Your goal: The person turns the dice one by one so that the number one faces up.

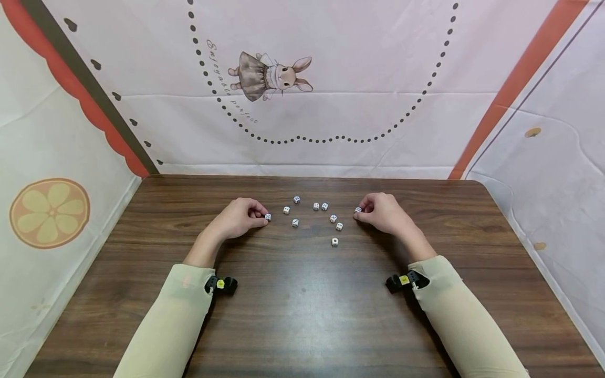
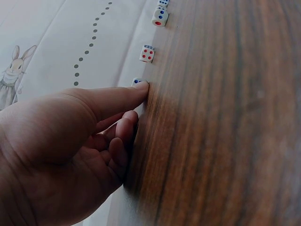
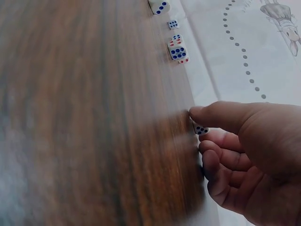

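Wooden table | left hand pinches one die | right hand pinches another die | eight white dice lie between

The counter looks like wood, smooth and a bit shiny where light hits it. The dice look like hard, smooth plastic. The wall cover looks like creased cloth, not shiny. The sleeves are matt cloth.
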Available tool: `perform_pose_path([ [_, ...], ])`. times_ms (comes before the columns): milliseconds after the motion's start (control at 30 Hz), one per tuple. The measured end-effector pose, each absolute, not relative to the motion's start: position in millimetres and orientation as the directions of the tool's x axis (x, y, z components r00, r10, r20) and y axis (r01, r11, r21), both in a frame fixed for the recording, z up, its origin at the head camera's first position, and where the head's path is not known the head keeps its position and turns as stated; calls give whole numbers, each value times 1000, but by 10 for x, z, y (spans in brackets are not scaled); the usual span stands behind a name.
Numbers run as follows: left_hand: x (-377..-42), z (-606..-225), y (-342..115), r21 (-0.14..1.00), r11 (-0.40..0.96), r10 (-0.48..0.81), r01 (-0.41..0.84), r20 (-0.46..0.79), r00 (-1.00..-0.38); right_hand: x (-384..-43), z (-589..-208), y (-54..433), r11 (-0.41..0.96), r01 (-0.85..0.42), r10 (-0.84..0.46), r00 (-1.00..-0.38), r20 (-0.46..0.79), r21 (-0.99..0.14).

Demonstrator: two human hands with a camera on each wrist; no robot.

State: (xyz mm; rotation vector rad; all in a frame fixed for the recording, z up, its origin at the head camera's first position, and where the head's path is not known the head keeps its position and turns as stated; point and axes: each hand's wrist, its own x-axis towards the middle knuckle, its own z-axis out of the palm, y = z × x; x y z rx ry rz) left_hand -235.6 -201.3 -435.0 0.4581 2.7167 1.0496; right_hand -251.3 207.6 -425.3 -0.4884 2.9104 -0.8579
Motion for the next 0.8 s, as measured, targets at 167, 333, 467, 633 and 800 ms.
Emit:
perform_pose_path([
  [167, -2352, -4338, -2006, 681, 702, 346, 208, -71, -936, -2525, -4267, 2067, 786, -309, -342, -939, 40, -536],
  [333, -2348, -4331, -2001, 681, 703, 344, 204, -75, -936, -2523, -4279, 2070, 762, -327, -363, -930, 49, -559],
  [467, -2345, -4329, -1997, 683, 701, 348, 205, -76, -934, -2510, -4278, 2079, 733, -334, -374, -925, 58, -592],
  [633, -2347, -4325, -1994, 685, 698, 351, 209, -74, -933, -2508, -4289, 2096, 694, -337, -381, -922, 73, -636],
  [800, -2348, -4319, -1996, 682, 701, 350, 210, -72, -934, -2522, -4313, 2133, 676, -340, -393, -917, 71, -654],
])
